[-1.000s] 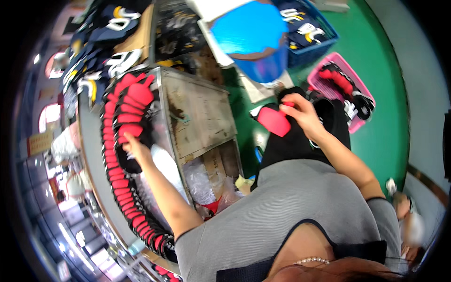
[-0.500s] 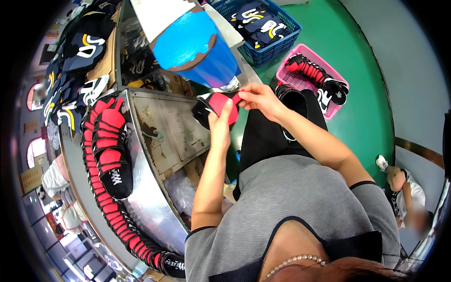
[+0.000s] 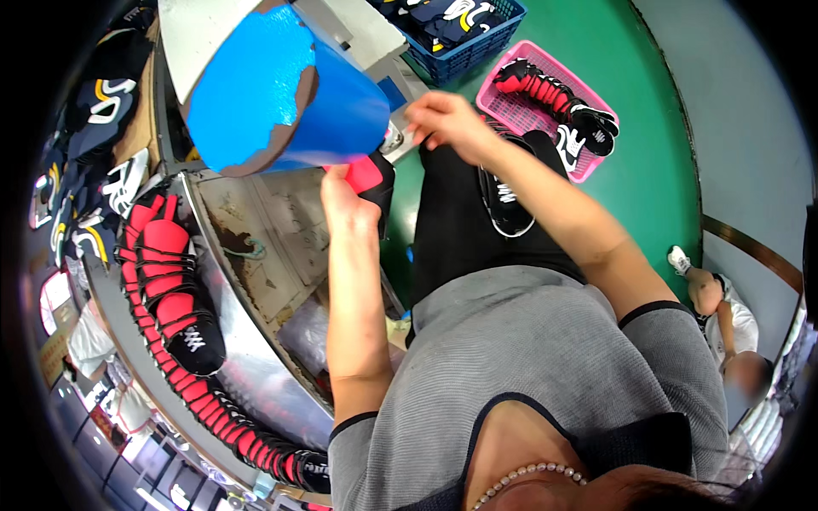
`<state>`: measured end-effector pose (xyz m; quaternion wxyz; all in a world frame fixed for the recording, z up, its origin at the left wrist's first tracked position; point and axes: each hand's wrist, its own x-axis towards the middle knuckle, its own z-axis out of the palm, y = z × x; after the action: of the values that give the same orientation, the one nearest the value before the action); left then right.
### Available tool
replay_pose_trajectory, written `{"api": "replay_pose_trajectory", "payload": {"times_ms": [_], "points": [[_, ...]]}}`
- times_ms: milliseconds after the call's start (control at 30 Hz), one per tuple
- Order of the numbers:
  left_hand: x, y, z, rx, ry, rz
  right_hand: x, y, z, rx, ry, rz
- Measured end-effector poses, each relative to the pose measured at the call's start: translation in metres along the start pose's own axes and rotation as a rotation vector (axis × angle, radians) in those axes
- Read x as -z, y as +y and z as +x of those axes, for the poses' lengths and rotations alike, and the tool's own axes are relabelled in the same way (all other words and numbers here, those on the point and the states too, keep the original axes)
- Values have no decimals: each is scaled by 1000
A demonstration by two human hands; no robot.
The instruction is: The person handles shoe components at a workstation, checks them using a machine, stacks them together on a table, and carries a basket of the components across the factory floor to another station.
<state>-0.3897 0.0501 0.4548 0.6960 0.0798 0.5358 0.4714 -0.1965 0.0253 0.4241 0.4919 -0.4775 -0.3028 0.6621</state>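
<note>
My left hand (image 3: 348,203) grips a red and black shoe upper (image 3: 365,176) just below a blue-painted machine head (image 3: 341,111). The machine hides its fingertips and part of the upper. To the right of the machine's lower end, my right hand (image 3: 450,126) hangs free of the upper, its fingers loosely bent and apart with nothing seen in them. On my lap rests a black shoe upper with white marks (image 3: 504,194).
A metal-edged bench at left bears a long row of red and black uppers (image 3: 192,387). Dark blue pieces (image 3: 111,106) lie beyond it. A pink basket (image 3: 588,170) and a blue crate (image 3: 477,55) hold more uppers. Another person (image 3: 733,319) sits at far right.
My left hand has carried the upper left, under the machine head. My right hand has let go of the upper's red tab and moved up. The view has shifted too.
</note>
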Motion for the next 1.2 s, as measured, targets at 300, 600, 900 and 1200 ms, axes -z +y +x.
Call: {"api": "replay_pose_trajectory", "payload": {"times_ms": [300,600,900,1200], "points": [[6,13,-1,59,-55,-201,155,86,10,-234,-200,-1432],[95,107,-190,-842,286,251,171,57,-5,258,-45,-1293],[291,250,-74,-1222,605,575,92,-34,-95,150,-88,-1294],[251,173,-108,-1369,524,904,72,-12,-90,233,293,-1359]]}}
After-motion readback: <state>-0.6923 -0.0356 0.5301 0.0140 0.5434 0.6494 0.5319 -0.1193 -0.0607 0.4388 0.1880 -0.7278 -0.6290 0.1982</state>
